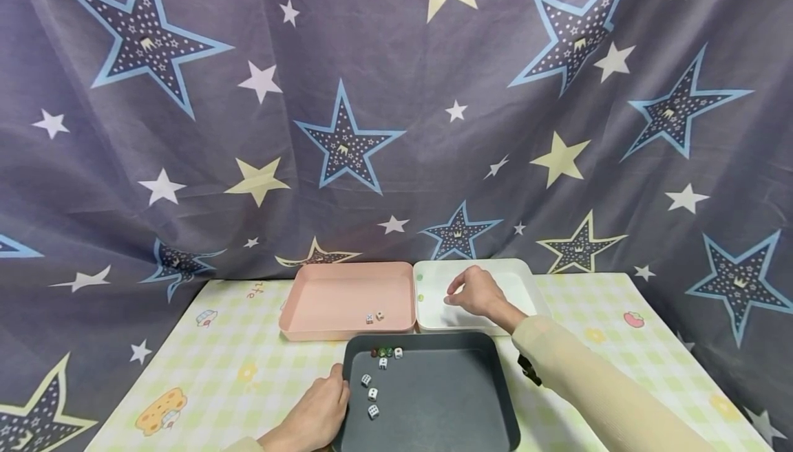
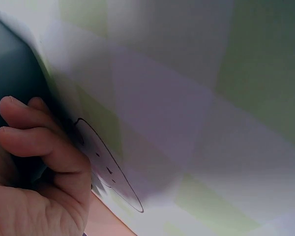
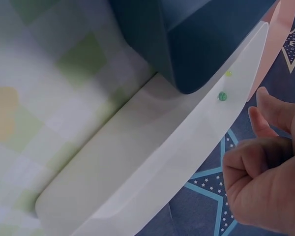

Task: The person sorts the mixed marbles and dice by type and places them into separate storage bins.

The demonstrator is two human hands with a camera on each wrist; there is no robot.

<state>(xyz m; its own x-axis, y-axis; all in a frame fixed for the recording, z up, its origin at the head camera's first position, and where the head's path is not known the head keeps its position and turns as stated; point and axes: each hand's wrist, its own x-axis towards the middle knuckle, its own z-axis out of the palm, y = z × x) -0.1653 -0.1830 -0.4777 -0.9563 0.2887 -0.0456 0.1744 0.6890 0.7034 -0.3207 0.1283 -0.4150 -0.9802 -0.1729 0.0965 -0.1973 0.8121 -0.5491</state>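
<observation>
My left hand is at the left side of the dark grey tray, its curled fingers against the rim; the contact is partly hidden. Several white dice lie along that tray's left part, with a reddish bead and green beads near its back-left corner. Over the white tray hovers my right hand. Its thumb and index tips are slightly apart, the other fingers folded, and I see nothing between them. Two green beads sit at the white tray's left end.
A pink tray adjoins the white one on the left and contains two small pale dice. Both stand behind the dark grey tray, on a checked tablecloth. A star-patterned curtain hangs directly behind the table.
</observation>
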